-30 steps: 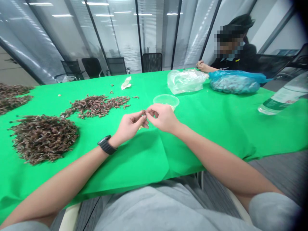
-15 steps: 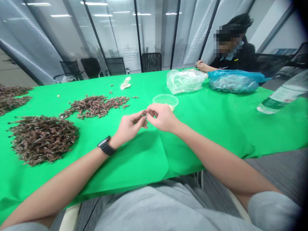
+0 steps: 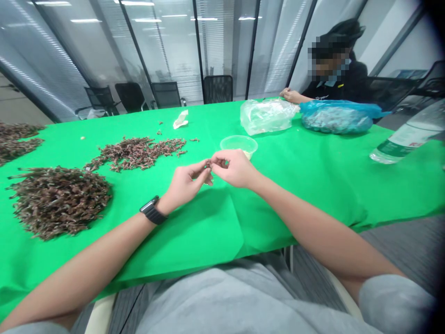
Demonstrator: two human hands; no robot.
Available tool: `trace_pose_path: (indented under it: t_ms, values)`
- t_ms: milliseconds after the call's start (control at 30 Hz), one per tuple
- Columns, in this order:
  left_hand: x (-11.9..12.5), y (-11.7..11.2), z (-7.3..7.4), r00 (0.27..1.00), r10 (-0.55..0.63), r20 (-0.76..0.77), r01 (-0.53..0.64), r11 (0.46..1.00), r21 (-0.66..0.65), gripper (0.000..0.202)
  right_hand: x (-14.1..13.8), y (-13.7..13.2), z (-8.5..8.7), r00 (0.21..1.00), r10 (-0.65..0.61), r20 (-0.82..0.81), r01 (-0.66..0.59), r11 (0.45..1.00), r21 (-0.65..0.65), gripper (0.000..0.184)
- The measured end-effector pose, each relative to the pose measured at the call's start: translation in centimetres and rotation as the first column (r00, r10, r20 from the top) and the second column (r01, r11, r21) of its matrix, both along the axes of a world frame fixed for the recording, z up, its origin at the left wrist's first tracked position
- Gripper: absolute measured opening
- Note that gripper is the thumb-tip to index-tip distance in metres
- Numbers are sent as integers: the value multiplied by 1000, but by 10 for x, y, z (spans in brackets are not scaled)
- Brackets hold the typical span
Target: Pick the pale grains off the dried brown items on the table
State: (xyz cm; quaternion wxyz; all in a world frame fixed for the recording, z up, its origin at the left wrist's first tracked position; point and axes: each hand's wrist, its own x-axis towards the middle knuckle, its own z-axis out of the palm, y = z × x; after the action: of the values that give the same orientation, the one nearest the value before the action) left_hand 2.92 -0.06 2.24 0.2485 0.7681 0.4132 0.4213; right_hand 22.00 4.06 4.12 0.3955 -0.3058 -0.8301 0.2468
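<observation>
Right at the centre of the action, a tiny dark brown dried sprig sits pinched up at the fingertips, just above the near side of the table! The left hand, black strap watch on its wrist, and the right hand meet there, both curled nearly closed, thumbs and fingers drawn in around the sprig; exactly which fingers carry it is too small to tell. Just beyond sits a round clear plastic tub with a few pale bits in the bottom. Over to the left, a big heap of spiky dried brown sprigs dominates the bright green tablecloth, with a looser, thinner spread behind it and more piled at the far-left edge. So plenty of brown material lies out, and only a little pale stuff is in the tub. Further up, a co-worker's hand rests beside a clear plastic bag and a bulging blue plastic bag.
</observation>
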Motion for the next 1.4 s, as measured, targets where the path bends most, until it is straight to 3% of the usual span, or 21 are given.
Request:
trace_pose_path:
  t_ms: [133,200,233,300,367,400,433,467,500,567,600,633,733,933,1200,1400]
  values:
    - [-1,0,1,998,11,-58,-8,999,51,33,-3,3,-1,997,31,-76,-40,992,-116,17]
    - [-2,0,1,993,31,-118,-19,994,106,33,-4,4,0,986,33,-162,-81,951,-299,13]
    - [-3,0,1,988,39,-146,-19,991,134,33,-4,5,1,977,25,-211,-113,901,-419,12]
    - [-5,0,1,981,46,-187,-11,983,184,36,-4,6,2,954,7,-299,-203,748,-631,12]
    - [-6,0,1,979,47,-196,-7,979,202,39,-4,6,3,936,17,-351,-289,606,-741,17]
    - [-6,1,1,982,45,-185,-9,982,191,39,-4,6,3,932,26,-362,-310,574,-758,18]
    - [-5,1,0,986,38,-164,-11,987,162,40,-4,5,2,933,34,-358,-311,579,-754,18]
    - [-5,1,0,991,29,-130,-13,993,120,40,-4,5,1,941,41,-336,-286,628,-724,17]
    - [-4,2,0,996,16,-83,-10,998,67,40,-4,5,-1,954,48,-296,-239,717,-654,16]
    - [-3,4,-1,999,-17,39,18,999,-41,40,-4,4,-4,985,46,-168,-108,918,-381,13]
    - [-2,5,-1,994,-33,102,42,995,-86,41,-3,4,-6,995,33,-92,-51,977,-207,13]
    - [-2,7,-1,986,-47,160,67,990,-123,41,-2,4,-7,1000,13,-23,-14,999,-45,13]
    - [0,9,-1,962,-63,266,118,974,-195,42,0,6,-9,993,-42,111,14,971,241,16]
    - [1,8,0,962,-62,267,124,967,-221,42,3,9,-8,973,-67,220,-24,922,387,23]
    - [-1,5,4,974,-115,194,155,966,-208,41,3,7,-7,961,-61,269,-60,906,418,25]
    - [-1,2,3,991,-111,80,120,986,-113,41,2,2,-2,991,2,136,-40,961,274,27]
